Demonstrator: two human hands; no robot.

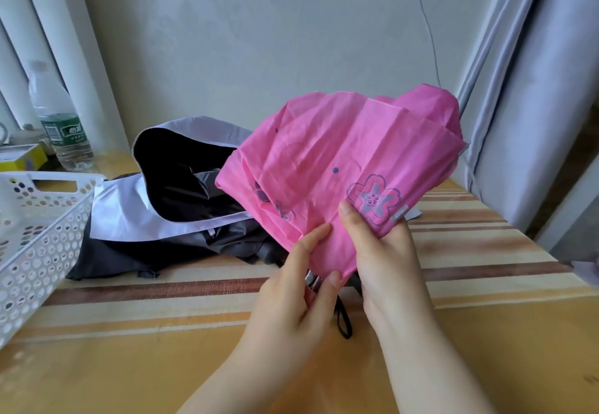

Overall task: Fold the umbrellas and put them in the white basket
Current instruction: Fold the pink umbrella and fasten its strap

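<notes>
Just above the table [486, 235], both hands hold the pink umbrella [340, 161] by the lower edge of its cloth. The right hand [385, 251] pinches the fabric: its thumb lies on top, just below a printed flower [374, 200], and its fingers curl behind the cloth. The left hand [298, 287] pinches the cloth just beside it, index finger laid flat on the pink and thumb pressing the hem lower down. From that grip the canopy fans up and away, creased and partly collapsed. Below the grip, between the two hands, a bit of metal shows, and a black strap [344, 319] hangs down under the palms.

Beyond the grip, to its left, a second umbrella [181, 187], black inside and pale outside, lies slumped on the table with dark cloth spread under it. Further left of that sits the white basket [42, 235], its near corner touching the dark cloth. Behind the basket stands a water bottle [61, 122], beside a yellow box [22, 157]. Grey curtains [518, 89] hang to the right of the grip.
</notes>
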